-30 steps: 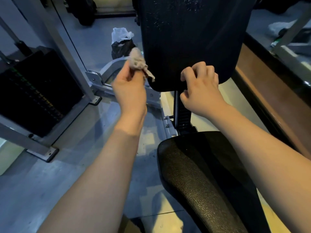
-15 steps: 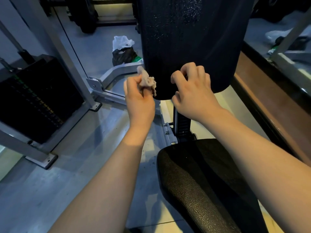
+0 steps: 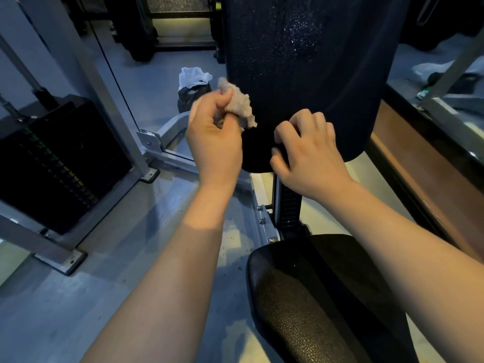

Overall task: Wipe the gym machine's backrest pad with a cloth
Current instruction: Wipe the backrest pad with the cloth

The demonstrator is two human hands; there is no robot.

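Observation:
The black backrest pad (image 3: 309, 61) stands upright at top centre, its surface speckled with droplets. My left hand (image 3: 213, 138) grips a crumpled beige cloth (image 3: 239, 104) at the pad's lower left edge, and the cloth touches the pad. At the pad's bottom edge my right hand (image 3: 310, 153) rests with curled fingers that hold nothing. Below, the black seat pad (image 3: 314, 297) fills the lower right.
A weight stack (image 3: 52, 163) in a grey steel frame (image 3: 104, 95) stands at the left. A dark bag with white plastic (image 3: 193, 85) lies on the grey floor behind. A wooden ledge (image 3: 419, 163) runs along the right. The adjuster post (image 3: 288, 203) joins seat and backrest.
My left hand has carried the cloth rightward from beside the pad onto its lower left edge. The right hand stayed at the pad's bottom edge.

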